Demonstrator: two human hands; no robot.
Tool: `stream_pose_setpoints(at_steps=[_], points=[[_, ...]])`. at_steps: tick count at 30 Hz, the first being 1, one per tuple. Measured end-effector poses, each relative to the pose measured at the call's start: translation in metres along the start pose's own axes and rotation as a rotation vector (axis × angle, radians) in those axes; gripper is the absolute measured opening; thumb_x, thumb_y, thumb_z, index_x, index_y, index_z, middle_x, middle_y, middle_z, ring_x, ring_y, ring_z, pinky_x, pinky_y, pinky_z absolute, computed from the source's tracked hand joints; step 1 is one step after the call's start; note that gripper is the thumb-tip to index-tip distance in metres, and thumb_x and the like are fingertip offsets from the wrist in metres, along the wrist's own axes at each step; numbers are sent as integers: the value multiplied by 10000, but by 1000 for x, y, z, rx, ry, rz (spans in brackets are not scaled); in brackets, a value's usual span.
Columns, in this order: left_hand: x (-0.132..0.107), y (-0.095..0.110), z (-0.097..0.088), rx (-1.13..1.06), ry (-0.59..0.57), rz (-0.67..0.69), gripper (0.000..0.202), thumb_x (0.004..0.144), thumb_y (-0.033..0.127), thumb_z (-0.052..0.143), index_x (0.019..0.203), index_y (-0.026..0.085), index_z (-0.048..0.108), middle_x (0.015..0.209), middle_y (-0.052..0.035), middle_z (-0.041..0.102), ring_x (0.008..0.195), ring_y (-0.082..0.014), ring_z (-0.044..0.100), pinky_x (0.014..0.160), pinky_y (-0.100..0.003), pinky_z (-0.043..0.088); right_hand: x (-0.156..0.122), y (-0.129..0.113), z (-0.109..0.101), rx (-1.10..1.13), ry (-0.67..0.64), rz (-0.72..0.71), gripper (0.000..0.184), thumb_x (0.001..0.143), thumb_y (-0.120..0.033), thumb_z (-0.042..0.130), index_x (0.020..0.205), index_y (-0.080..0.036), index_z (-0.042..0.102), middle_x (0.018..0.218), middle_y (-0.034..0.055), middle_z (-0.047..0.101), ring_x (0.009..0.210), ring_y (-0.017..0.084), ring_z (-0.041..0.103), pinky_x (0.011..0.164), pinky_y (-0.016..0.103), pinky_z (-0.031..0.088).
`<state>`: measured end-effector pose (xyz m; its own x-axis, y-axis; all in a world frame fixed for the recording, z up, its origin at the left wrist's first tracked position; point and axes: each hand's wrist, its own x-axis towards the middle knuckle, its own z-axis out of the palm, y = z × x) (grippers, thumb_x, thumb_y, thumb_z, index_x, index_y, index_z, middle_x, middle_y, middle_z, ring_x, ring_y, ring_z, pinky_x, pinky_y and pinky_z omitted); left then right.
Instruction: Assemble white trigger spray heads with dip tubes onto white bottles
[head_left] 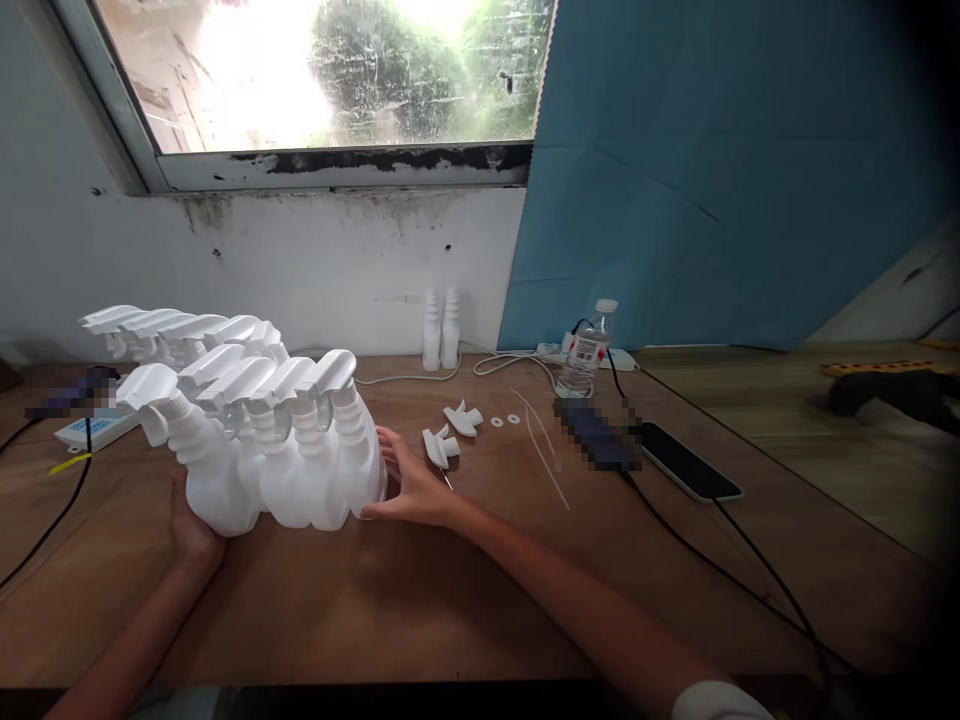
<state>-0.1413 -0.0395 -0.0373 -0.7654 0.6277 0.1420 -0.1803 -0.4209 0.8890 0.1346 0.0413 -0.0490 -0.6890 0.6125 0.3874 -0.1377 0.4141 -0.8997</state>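
Observation:
Several white spray bottles (pixel 300 480) with white trigger heads stand pressed together in a cluster, squeezed from both sides between my hands. My left hand (pixel 193 530) cups the lower side of the leftmost bottle (pixel 221 480), which leans to the left. Against the rightmost bottle (pixel 358 460) my right hand (pixel 412 485) presses with its thumb low and its fingers along the side. Most of the left fingers are hidden behind the bottles. Another row of spray bottles (pixel 195 325) stands behind, mostly covered by this cluster.
Two loose trigger heads (pixel 463 420), two white rings (pixel 497 422) and thin clear tubes (pixel 544 455) lie to the right. Two headless white bottles (pixel 431 335) stand by the wall. Farther right are a water bottle (pixel 587 350), a phone (pixel 690 460) and black cables (pixel 697 550).

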Motion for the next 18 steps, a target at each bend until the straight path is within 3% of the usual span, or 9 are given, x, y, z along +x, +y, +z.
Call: stream_pose_setpoints(at_steps=[6, 12, 18], points=[[7, -5, -8, -9, 28, 25, 378, 870, 498, 551, 1090, 194, 597, 1134, 23, 657, 1241, -220, 494, 1113, -333, 368, -12, -10, -29, -1, 128, -75, 1096, 575, -324, 868, 1452, -282, 213, 1485, 128, 326, 1343, 262, 396, 1136, 443, 298], [7, 0, -7, -5, 69, 5, 307, 891, 464, 532, 1022, 192, 588, 1073, 37, 658, 1233, -186, 495, 1134, -306, 333, -41, -2, -91, -21, 410, -47, 1025, 589, -305, 856, 1410, -311, 243, 1418, 114, 411, 1277, 261, 473, 1085, 478, 369], [9, -5, -8, 73, 101, 9, 284, 887, 484, 486, 913, 208, 550, 986, 17, 648, 1212, -211, 501, 1129, -363, 339, -69, 9, -144, -102, 656, -47, 944, 570, -285, 857, 1347, -278, 321, 1414, 113, 410, 1311, 259, 438, 1124, 484, 328]])
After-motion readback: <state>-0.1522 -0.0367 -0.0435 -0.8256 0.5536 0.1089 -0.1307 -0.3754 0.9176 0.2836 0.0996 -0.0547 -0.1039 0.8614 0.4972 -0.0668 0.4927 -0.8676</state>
